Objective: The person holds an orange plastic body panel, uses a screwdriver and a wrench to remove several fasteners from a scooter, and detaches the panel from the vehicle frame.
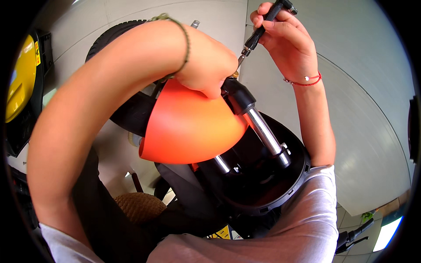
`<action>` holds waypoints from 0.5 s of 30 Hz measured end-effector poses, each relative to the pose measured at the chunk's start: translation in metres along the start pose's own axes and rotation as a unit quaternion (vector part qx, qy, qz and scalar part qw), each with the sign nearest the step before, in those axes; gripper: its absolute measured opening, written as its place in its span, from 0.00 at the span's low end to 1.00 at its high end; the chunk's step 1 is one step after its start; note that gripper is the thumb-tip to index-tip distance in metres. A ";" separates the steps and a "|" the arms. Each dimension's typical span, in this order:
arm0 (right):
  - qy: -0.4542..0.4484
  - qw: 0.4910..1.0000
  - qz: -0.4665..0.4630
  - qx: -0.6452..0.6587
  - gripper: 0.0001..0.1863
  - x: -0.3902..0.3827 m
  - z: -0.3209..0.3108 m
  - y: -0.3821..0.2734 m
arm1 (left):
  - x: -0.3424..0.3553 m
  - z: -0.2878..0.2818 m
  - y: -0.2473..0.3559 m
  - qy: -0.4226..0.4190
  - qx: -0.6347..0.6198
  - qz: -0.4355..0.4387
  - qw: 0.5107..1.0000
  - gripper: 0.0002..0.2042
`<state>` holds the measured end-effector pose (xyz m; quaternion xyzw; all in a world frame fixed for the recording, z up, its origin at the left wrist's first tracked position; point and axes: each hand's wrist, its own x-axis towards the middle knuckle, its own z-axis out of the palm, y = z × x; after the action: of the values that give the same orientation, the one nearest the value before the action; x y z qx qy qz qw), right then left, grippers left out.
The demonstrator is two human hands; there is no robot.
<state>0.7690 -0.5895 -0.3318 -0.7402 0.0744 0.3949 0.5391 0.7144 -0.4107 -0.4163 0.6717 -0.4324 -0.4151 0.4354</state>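
My right hand [289,41] is closed around a black knurled screwdriver [268,19] at upper right, its metal shank angled down toward the top of a black fitting [240,96]. My left hand [204,65] is curled at that spot, beside an orange curved plastic piece [190,122]; whatever its fingertips hold is hidden. Below the fitting, a chrome tube [263,129] runs into a black round housing [254,188]. A second, shorter chrome tube [221,163] shows under the orange piece. A black tire [103,44] is partly hidden behind my left forearm.
A yellow-and-black machine [22,76] stands at far left. A pale floor [355,114] spreads behind the work. A woven round item [136,206] lies below, near my dark-clad legs. At lower right are black handlebar-like parts [355,236] and a bright screen-like panel [388,232].
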 end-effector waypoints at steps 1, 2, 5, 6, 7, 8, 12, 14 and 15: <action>0.005 1.000 -0.015 -0.002 0.11 0.000 -0.002 0.000 | 0.002 -0.004 0.007 0.002 0.044 0.008 0.999 0.09; 0.010 0.999 -0.030 -0.003 0.12 0.000 -0.004 -0.001 | 0.004 -0.008 0.014 -0.021 0.053 -0.023 0.998 0.09; 0.007 0.997 -0.068 0.023 0.11 0.003 -0.007 -0.002 | 0.008 -0.012 0.030 -0.076 0.115 -0.092 0.986 0.10; 0.011 0.997 -0.073 0.038 0.11 0.003 -0.007 -0.002 | 0.006 -0.012 0.032 -0.066 0.118 -0.086 0.987 0.10; 0.027 0.995 -0.081 0.046 0.11 0.002 -0.007 -0.002 | 0.005 -0.011 0.033 -0.057 0.120 -0.081 0.988 0.10; 0.043 0.994 -0.089 0.054 0.10 0.002 -0.006 -0.002 | 0.002 -0.010 0.034 -0.044 0.124 -0.077 0.988 0.09; 0.126 0.982 -0.127 0.057 0.10 0.000 -0.003 -0.001 | -0.009 -0.009 0.018 0.009 0.036 -0.045 0.998 0.10; 0.107 0.985 -0.128 0.055 0.09 0.001 -0.002 -0.001 | -0.020 -0.002 0.000 0.093 -0.085 0.002 0.992 0.07; 0.097 0.985 -0.129 0.054 0.08 0.002 -0.001 -0.001 | -0.024 0.002 -0.010 0.108 -0.170 0.006 0.979 0.06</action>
<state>0.7710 -0.5898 -0.3323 -0.7483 0.0512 0.2440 0.6148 0.7079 -0.3864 -0.4217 0.6262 -0.3101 -0.4044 0.5900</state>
